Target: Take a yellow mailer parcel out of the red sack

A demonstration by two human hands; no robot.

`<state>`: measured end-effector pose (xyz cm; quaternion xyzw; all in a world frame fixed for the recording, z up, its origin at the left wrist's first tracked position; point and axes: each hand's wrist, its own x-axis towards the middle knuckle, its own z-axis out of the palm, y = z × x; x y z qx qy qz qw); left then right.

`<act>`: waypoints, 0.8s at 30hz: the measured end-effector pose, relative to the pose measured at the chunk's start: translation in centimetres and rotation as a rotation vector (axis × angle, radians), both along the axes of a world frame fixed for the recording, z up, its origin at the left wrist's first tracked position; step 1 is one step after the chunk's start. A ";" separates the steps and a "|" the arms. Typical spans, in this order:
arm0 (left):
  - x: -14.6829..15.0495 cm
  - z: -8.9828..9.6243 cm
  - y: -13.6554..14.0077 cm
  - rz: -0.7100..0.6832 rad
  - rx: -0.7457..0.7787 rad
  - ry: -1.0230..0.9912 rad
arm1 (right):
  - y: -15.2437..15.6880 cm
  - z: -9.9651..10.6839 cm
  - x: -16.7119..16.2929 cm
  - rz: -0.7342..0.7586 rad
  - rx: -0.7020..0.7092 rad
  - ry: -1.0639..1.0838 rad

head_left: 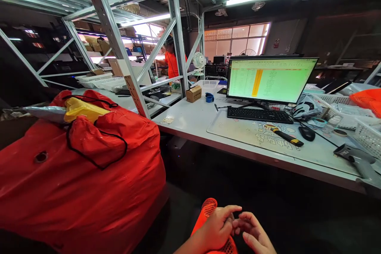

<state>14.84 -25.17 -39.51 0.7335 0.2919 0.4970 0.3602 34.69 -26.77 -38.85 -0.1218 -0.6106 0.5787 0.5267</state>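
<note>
At the bottom centre of the frame the left hand [216,226] curls its fingers loosely around an orange mesh basket [208,208], while the right hand [253,234] sits half-open, fingertips meeting the left's, holding nothing I can tell. A firmer hold with the left palm under the basket's rim would steady it, I judge, well below the table [190,121].

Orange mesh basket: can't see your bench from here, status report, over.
Left hand grips orange mesh basket. Right hand open, fingertips touching the left. Red sack beside, not blocking.

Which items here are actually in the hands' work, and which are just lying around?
In hand: orange mesh basket, left hand, right hand.
Lying about: red bag, monitor, keyboard, mouse, utility knife, scanner.
</note>
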 end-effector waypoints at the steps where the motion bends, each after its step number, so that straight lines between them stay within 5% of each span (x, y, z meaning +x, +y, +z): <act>1: 0.0 0.2 -0.2 -0.006 -0.028 0.019 | 0.1 -0.1 0.1 0.010 -0.004 -0.003; 13: 0.7 -1.6 0.5 -0.039 -0.067 -0.119 | 0.6 -1.0 0.1 0.043 0.018 0.018; 24: 0.2 0.2 -1.0 -0.045 -0.218 0.062 | 0.6 -1.2 0.4 0.061 0.019 -0.019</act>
